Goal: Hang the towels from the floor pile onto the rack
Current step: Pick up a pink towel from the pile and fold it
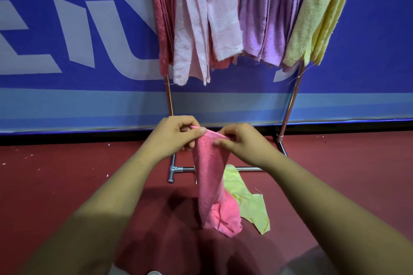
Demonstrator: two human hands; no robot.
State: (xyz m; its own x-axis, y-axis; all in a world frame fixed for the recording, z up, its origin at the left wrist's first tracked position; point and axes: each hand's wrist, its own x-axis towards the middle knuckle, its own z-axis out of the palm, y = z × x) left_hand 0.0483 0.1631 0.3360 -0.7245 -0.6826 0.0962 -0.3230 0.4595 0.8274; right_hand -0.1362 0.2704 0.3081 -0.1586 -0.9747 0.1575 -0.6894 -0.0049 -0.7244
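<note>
Towels already fill most of the rack (170, 100) across the upper middle of the frame: dark pink towels (162, 18) at its left end, pale pink towels (194, 29) next, lilac towels (261, 18) beyond them and hung yellow towels (312, 24) at the right end. They overlap and crowd each other, so most of the job looks done.

Both hands meet at the centre of the frame, in front of the rack's lower bars. The left hand (176, 138) pinches the top edge of the pink towel (210, 185) between thumb and curled fingers. The right hand (241, 143) pinches the same edge just beside it, fingers bent onto the cloth. The pink towel hangs down from this grip in a narrow fold, and its lower end reaches the red floor (67, 174) in a bright pink bunch at lower centre. Whether that bunch is the towel's own tail or a second pink piece under it cannot be told.

A crumpled yellow towel (248, 203) lies on the floor just right of the pink one, touching it. By my reading the step in hand is finding and spreading the pink towel's edge before lifting it to the bar. What is left seems small: this towel, the yellow one on the floor, and perhaps one more pink piece
</note>
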